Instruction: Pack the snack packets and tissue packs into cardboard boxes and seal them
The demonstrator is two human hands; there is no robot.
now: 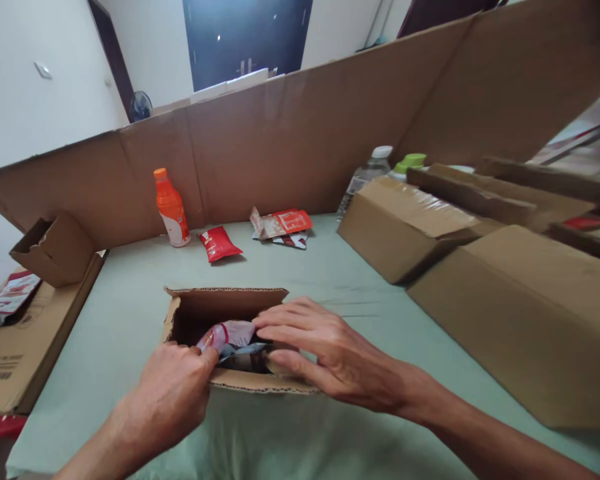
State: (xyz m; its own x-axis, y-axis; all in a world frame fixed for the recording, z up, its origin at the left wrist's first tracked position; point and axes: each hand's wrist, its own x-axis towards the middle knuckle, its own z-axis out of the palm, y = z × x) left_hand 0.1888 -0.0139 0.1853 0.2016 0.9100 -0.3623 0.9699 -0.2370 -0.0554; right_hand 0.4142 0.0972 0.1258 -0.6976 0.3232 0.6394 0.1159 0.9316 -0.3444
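Green table [130, 277]: a packet [234, 331] seems mid-tuck in a box [260, 383], needing light pressure. Right hand [330, 347]: fingers apart; left hand [177, 383]: can't tell.

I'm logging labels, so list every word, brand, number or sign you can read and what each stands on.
No word, brand or number can be read.
Orange bottle: label marks too small.
Red packet: pale print, blurred.
Orange packet: pale print, blurred.
Pink-and-white packet in the open box: print blurred.
Large carton at left: printed lines and a barcode, unreadable.
Packet on that carton: print too small.
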